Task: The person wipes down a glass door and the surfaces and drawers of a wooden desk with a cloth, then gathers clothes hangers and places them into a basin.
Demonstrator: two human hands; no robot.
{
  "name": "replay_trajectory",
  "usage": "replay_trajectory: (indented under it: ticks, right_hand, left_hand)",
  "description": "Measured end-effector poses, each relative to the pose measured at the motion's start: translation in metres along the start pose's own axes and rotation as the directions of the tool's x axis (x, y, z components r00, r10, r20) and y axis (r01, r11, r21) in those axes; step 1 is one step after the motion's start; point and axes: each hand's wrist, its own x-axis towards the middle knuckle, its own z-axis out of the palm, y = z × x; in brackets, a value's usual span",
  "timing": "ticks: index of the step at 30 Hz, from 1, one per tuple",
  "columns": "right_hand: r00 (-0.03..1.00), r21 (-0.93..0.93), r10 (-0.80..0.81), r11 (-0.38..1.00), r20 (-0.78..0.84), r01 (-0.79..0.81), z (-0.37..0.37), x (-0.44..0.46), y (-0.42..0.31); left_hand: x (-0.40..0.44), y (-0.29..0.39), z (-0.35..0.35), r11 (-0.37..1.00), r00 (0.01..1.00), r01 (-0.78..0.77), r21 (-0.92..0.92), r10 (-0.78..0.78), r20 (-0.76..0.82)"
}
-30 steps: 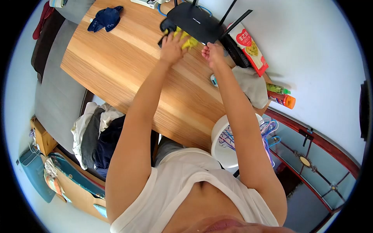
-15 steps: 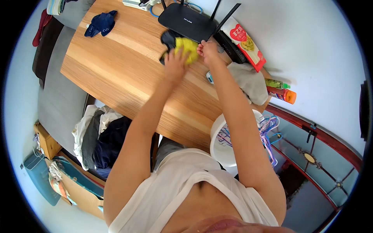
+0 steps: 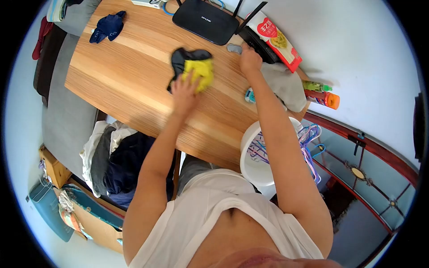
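A crumpled yellow-and-black cloth (image 3: 199, 73) lies on the wooden table (image 3: 134, 76). My left hand (image 3: 184, 91) is pressed on its near side, fingers spread over the yellow part; both are slightly blurred. My right hand (image 3: 250, 60) has its fingers curled, beside a small grey object (image 3: 234, 48) and at the edge of a black box (image 3: 259, 47). Whatever those fingers hold, if anything, is hidden. The black router (image 3: 205, 22) stands just beyond, with its antennas raised. A small blue-and-white item (image 3: 250, 95) rests below my right wrist.
A navy cloth (image 3: 108, 27) lies at the far left. Along the wall are a red-and-white packet (image 3: 279, 42), a grey cloth (image 3: 286, 85) and an orange-capped container (image 3: 324, 99). A white bucket (image 3: 254, 174) with hangers (image 3: 308, 138) stands at the near edge; clothes (image 3: 127, 161) are piled left.
My left hand and the yellow-and-black cloth have moved left and nearer to me, away from the router. My right hand has shifted right, from the router's corner to the black box.
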Motion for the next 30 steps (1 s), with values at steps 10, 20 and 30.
replay_trajectory:
  ticks: [10,20,30]
  right_hand:
    - [0.992,-0.138,-0.092,0.985,0.087,0.104,-0.009,-0.038,0.033]
    - [0.939,0.124,-0.312,0.936,-0.147,0.33,-0.026,-0.123,0.009]
    - [0.791,0.351,-0.607,0.727,-0.074,0.591,-0.045,-0.274,-0.016]
  left_hand:
    - [0.042,-0.01,0.031,0.964,0.932,0.253,0.081,-0.221,-0.287]
    - [-0.132,0.108,0.038,0.997,0.991,0.054,-0.062,-0.061,-0.12]
    - [-0.292,0.153,0.012,0.964,0.984,0.166,-0.207,-0.149,0.095]
